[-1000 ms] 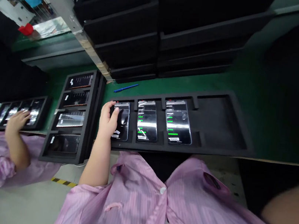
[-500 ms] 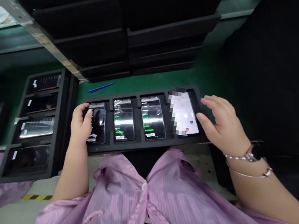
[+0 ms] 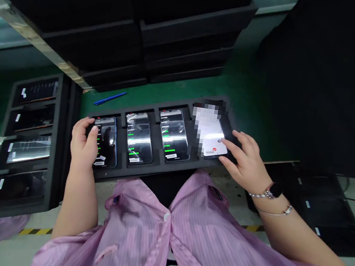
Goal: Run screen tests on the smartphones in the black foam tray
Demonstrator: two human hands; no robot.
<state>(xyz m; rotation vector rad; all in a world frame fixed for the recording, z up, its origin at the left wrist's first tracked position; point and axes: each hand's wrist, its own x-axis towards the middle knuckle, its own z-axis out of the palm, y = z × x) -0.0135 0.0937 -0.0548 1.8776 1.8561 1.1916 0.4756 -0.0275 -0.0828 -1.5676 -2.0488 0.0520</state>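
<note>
Reaching in from the right in the head view, the right hand (image 3: 243,160) has its fingers spread apart, the index fingertip at the bright screen of the fourth phone (image 3: 213,131), the thumb just beside that phone's lower corner; the left hand (image 3: 84,143) is curled at the opposite end of the black tray (image 3: 144,173), its thumb over the left edge of the first phone (image 3: 107,144); whether it grips the phone or only rests there I cannot tell. Between them lie the second phone (image 3: 139,138) and third phone (image 3: 174,137), face up in their own compartments, green bars on their dark screens; the tray sits along the near edge of the green worktop (image 3: 174,89); a blue pen (image 3: 109,98) lies behind it; to the left, a side tray (image 3: 59,133) carries four more devices (image 3: 30,151).
</note>
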